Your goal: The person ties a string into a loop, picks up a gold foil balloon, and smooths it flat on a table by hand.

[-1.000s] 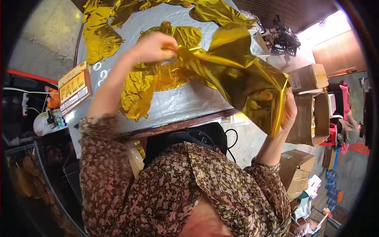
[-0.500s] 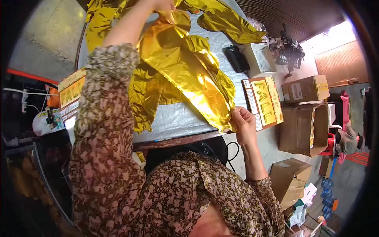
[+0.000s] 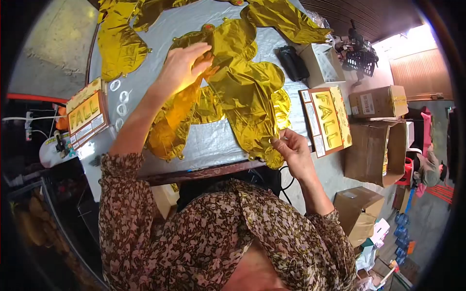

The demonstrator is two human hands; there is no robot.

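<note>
The gold foil piece [image 3: 247,89] I'm working lies at 12 o'clock on the silver-covered table [image 3: 208,140], its lower end reaching the near edge. My right grip [image 3: 296,153], at 3 o'clock, is closed on that lower end, thumb and forefinger pinching the foil. My left grip [image 3: 182,68], at 11 o'clock, is loosely open, fingers curled and thumb apart; I can't tell from here whether it touches any foil.

I can read FALL in big gold letters on two packs: the left pack [image 3: 87,118] between 9 and 10 o'clock, and the right pack [image 3: 325,121] between 2 and 3, just beyond my right grip. Their smaller print is too fine for me.

More crumpled foil [image 3: 167,131] sits between 9 and 10, partly behind my left forearm, which blocks some of my view. Clear rings [image 3: 121,109] lie near 10. At 1 o'clock I have a black cylindrical object [image 3: 293,63] against a pale box [image 3: 323,65]. Off the table, an open cardboard carton [image 3: 371,150] stands at 3, and another person [image 3: 428,167] is well beyond it.
</note>
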